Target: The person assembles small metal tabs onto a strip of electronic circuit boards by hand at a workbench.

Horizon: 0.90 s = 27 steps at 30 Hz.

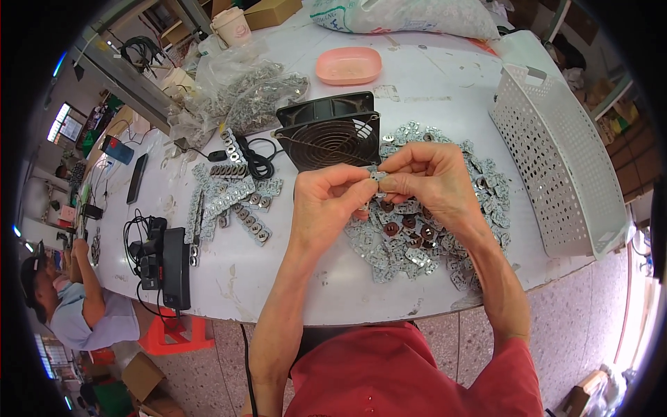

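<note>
Over the near middle of the table, my left hand [321, 205] and my right hand [438, 186] meet, fingertips pinched on a small silvery metal plate [377, 176]. Its details are partly covered by the fingers. Below and behind the hands spreads a loose pile of small metal plates [490, 191]. Several dark brown round pieces [391, 228] lie among them, close under my fingers. A black fan with a wire guard [330, 135] stands just beyond my left hand. To the left, strips of joined metal plates [233, 198] lie stacked across one another.
A white perforated basket [556, 160] stands at the right. Far back are a pink dish [349, 65], clear bags of metal parts [260, 94] and a large plastic sack [410, 17]. At left lie a power strip [176, 267] and cables; beyond them a person [80, 299] sits working.
</note>
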Motion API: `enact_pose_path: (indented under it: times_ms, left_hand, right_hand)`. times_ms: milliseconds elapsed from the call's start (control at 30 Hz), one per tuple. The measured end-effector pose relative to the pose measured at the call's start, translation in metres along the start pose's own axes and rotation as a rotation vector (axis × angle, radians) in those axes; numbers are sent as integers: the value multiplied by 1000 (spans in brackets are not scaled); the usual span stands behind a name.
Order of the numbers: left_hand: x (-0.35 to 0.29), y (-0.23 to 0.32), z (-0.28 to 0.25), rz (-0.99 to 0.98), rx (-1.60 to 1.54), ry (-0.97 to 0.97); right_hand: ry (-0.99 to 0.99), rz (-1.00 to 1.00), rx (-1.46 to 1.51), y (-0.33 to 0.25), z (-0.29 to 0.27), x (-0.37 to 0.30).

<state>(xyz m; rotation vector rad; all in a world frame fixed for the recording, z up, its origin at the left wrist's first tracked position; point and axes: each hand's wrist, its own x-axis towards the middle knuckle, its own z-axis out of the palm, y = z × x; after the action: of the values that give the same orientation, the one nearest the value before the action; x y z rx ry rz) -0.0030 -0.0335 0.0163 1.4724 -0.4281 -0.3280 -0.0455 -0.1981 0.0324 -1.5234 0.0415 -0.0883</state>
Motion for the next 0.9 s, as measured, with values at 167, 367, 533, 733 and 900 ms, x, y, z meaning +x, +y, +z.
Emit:
enact_pose_path:
  times_ms: [167,367,533,733,900]
  left_hand:
    - [-1,2,12,-35,-10,3]
    - [1,-6,7,123,210,-12]
    - [-6,-6,22,307,358,-98]
    - [3,-1,-2,23,-148,56]
    - [1,0,-1,20,-99,47]
  right_hand:
    - [-44,23,-45,-9,-13,0]
    - [259,-53,-67,-16,-39,1]
    - [204,-25,-29,-10,-19,2]
    - [85,55,19,-5,-7,-3]
    - [35,107,53,-3,0,-5]
